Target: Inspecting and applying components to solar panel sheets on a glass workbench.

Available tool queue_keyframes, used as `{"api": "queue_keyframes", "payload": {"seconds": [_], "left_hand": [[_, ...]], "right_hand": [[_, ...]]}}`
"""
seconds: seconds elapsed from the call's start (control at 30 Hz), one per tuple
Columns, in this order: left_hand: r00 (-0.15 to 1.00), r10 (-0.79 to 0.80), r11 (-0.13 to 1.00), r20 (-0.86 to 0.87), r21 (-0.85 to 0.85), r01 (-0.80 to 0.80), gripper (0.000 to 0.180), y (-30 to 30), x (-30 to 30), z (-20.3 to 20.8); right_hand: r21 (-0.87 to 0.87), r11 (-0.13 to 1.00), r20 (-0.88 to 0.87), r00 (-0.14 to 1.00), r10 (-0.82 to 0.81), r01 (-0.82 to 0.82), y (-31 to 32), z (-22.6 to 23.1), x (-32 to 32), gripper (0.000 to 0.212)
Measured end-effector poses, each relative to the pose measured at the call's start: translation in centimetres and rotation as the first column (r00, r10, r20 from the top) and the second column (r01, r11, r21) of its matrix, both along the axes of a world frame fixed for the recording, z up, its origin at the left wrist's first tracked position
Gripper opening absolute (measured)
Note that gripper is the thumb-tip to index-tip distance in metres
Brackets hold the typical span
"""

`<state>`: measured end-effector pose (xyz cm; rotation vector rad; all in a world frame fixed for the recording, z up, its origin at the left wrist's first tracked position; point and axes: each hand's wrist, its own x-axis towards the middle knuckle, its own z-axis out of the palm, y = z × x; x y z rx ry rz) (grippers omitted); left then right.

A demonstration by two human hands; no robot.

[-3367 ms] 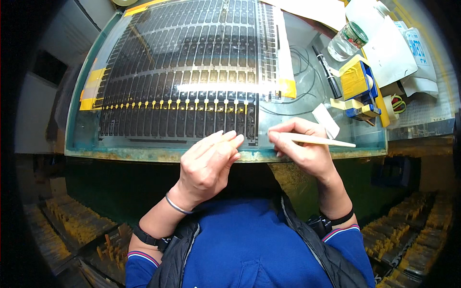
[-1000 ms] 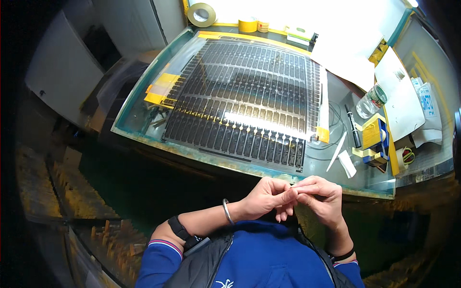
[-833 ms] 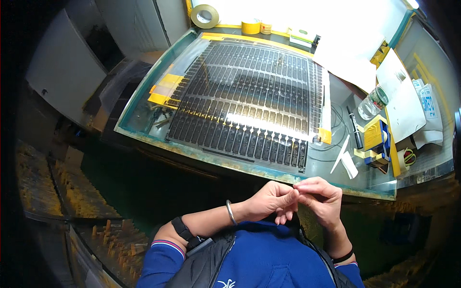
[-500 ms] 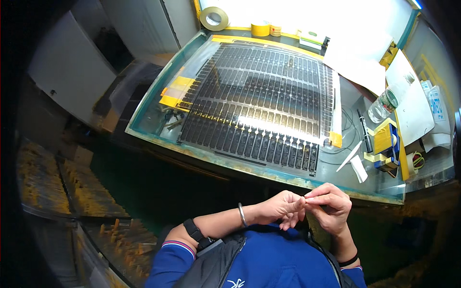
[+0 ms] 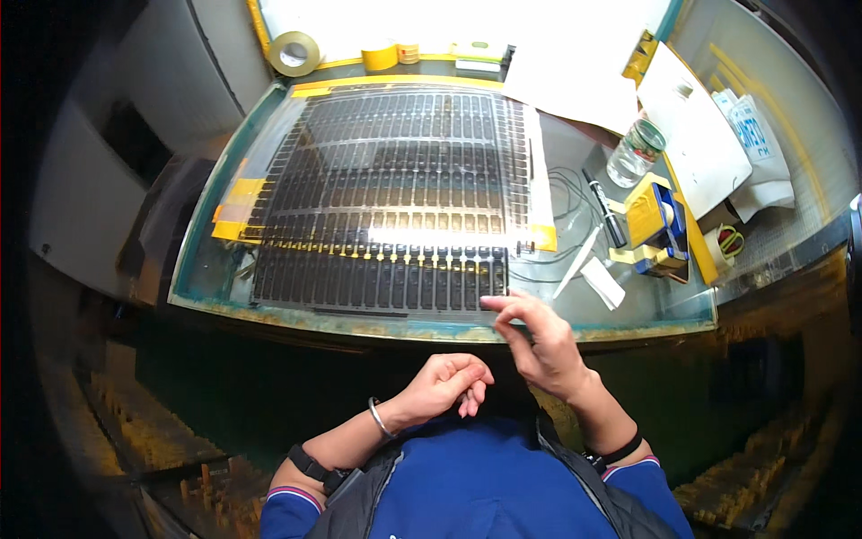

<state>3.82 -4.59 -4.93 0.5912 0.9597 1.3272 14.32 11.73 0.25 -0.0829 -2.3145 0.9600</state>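
Note:
A large clear sheet with rows of dark, elongated cells (image 5: 386, 189) lies flat on the glass-topped table. At its near right corner is my right hand (image 5: 543, 346), raised over the table's front edge. Its thumb and forefinger are apart, with nothing visible between them; whether a fingertip touches the sheet I cannot tell. My left hand (image 5: 446, 384) hovers in front of my body, short of the table, thumb pressed against curled fingers. Anything small inside that pinch is hidden.
Right of the sheet lie a black marker (image 5: 603, 208), a white pointed tool (image 5: 577, 262), a folded white paper piece (image 5: 602, 284) and a blue-and-yellow tape dispenser (image 5: 660, 225). A clear jar (image 5: 636, 153) stands behind them. Tape rolls (image 5: 294, 54) line the back edge.
My hands, whose fingertips were touching, have separated. The right has moved forward to the sheet's near corner with its fingers parted; the left stays near my body. The view has shifted right.

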Motion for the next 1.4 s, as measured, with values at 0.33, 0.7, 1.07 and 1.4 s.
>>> {"api": "queue_keyframes", "payload": {"seconds": [0.33,0.7,1.07,1.4], "left_hand": [[0.982,0.18,0.972,-0.053,-0.143,-0.186,0.023,-0.3,-0.6,1.3],[0.97,0.226,0.974,0.083,-0.045,-0.223,0.051,0.2,-0.5,3.4],[0.958,0.231,0.973,0.168,-0.007,-0.233,0.049,0.0,-0.5,2.6],[0.955,0.271,0.962,0.122,-0.05,-0.267,0.046,0.4,0.0,3.2]], "right_hand": [[-0.405,0.913,0.012,0.999,-0.052,0.052,0.1,0.6,2.5,0.008],[-0.033,0.999,0.036,0.999,0.003,-0.002,0.6,0.6,4.0,0.015],[0.184,0.982,-0.015,0.999,-0.037,0.04,0.6,0.4,3.8,0.03],[0.435,0.892,-0.254,0.967,-0.009,0.123,0.8,-1.7,3.0,0.019]]}}
